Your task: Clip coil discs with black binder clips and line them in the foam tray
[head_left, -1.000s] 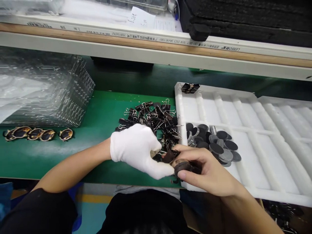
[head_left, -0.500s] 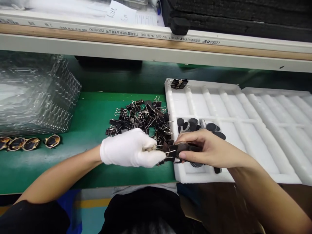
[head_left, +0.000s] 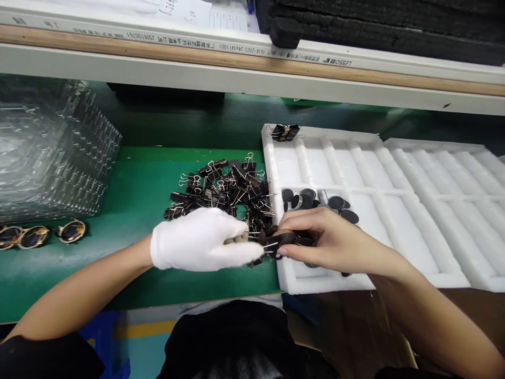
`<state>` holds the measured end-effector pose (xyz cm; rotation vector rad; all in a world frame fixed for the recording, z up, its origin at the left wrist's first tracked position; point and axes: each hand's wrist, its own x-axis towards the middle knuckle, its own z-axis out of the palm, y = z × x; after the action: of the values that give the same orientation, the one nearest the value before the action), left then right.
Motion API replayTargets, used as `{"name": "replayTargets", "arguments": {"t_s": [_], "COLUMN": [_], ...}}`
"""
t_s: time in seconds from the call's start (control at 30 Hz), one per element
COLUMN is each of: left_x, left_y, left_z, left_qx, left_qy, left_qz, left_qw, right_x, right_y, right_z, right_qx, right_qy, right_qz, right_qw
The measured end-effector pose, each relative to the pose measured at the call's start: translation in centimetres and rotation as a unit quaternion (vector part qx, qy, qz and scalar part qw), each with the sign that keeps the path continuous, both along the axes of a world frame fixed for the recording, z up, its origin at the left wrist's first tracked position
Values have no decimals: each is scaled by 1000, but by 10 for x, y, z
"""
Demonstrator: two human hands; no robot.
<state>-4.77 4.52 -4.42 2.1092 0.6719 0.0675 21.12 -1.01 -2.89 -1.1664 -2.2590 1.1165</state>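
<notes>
In a white glove, my left hand (head_left: 205, 239) pinches the wire handles of a black binder clip (head_left: 270, 245) between thumb and fingers. My bare right hand (head_left: 335, 239) is closed on a dark round disc (head_left: 286, 238), pressed against the clip's jaw side; whether the disc sits inside the jaws I cannot tell. More dark pieces show under the right fingers, partly hidden. Just beyond the glove lies a heap of black binder clips (head_left: 215, 197). Loose dark discs (head_left: 336, 203) lie in the near left compartment of a white foam tray (head_left: 281, 266), below and behind my right hand.
Another white foam tray (head_left: 434, 143) adjoins on the right. Clipped black pieces (head_left: 285, 132) sit on the first tray's far left corner. Clear plastic trays (head_left: 51, 152) are stacked at left, with tortoiseshell sunglasses (head_left: 34, 237) in front. A shelf edge (head_left: 244, 73) crosses the back.
The whole view has shifted slightly. Both hands stay together, and the disc in my right hand now overlaps the binder clip more closely.
</notes>
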Motion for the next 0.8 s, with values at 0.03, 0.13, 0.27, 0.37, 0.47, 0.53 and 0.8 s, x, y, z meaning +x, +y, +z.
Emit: {"name": "replayTargets", "arguments": {"t_s": [0.03, 0.13, 0.27, 0.37, 0.47, 0.53, 0.8], "left_x": [0, 1, 7, 7, 6, 5, 0], "left_y": [0, 0, -2, -1, 1, 1, 4], "left_z": [1, 0, 2, 7, 7, 4, 7], "left_qx": [-45, -222, -225, -97, -6, 27, 141], "left_qy": [-5, -8, -42, -53, -42, -21, 63], "left_qz": [15, 67, 93, 138, 155, 149, 214], "left_qw": [999, 973, 969, 984, 987, 988, 965], "right_x": [-1, -4, -3, 1, -1, -4, 58], "right_y": [-3, -10, -10, -3, 7, 17, 118], "right_z": [-1, -5, -9, -5, 3, 7, -13], "right_qx": [80, 381, 504, 298, 71, -6, 77], "right_qy": [-20, -97, -132, -95, -49, -39, -34], "right_qz": [-3, 10, 0, -67, -101, -111, -189], "right_qw": [997, 919, 854, 947, 991, 993, 978]}}
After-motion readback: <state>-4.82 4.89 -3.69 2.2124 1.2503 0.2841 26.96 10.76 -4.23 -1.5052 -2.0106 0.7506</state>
